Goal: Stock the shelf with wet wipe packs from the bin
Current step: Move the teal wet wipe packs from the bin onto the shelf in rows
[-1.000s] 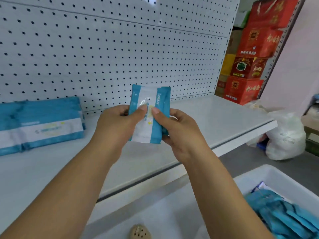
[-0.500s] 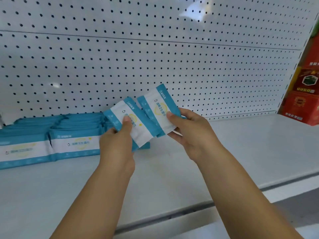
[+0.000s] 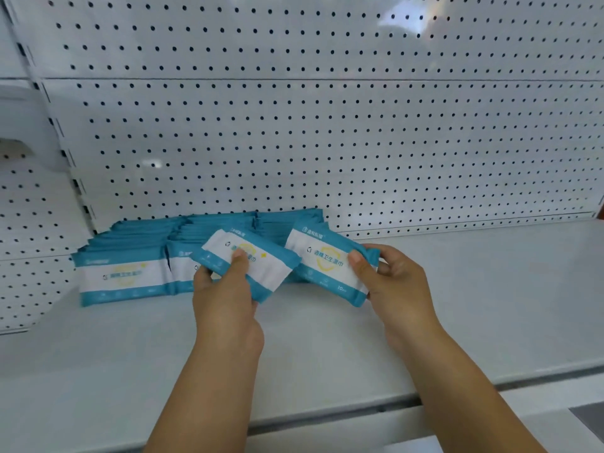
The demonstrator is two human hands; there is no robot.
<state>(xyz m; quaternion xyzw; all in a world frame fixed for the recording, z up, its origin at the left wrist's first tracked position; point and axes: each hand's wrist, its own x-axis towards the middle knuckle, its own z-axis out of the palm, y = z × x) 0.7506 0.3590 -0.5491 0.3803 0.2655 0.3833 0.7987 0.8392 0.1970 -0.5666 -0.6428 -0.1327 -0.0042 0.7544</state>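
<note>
Two teal-and-white wet wipe packs are in my hands above the white shelf [image 3: 457, 322]. My left hand [image 3: 225, 299] grips one pack [image 3: 261, 266], thumb on its face. My right hand [image 3: 392, 282] pinches the other pack [image 3: 327, 266] by its right end. Both packs hover just in front of rows of stacked packs [image 3: 124, 273] lined up against the pegboard at the shelf's back left. The bin is out of view.
A white pegboard wall [image 3: 327, 142] backs the shelf. A slotted upright post [image 3: 65, 158] bounds it on the left. The shelf's front edge [image 3: 392, 410] runs across the bottom.
The view swung left. My hands pulled one bundle apart into two packs and carried them down and left toward the stacked rows. The bin and red boxes dropped out of sight.
</note>
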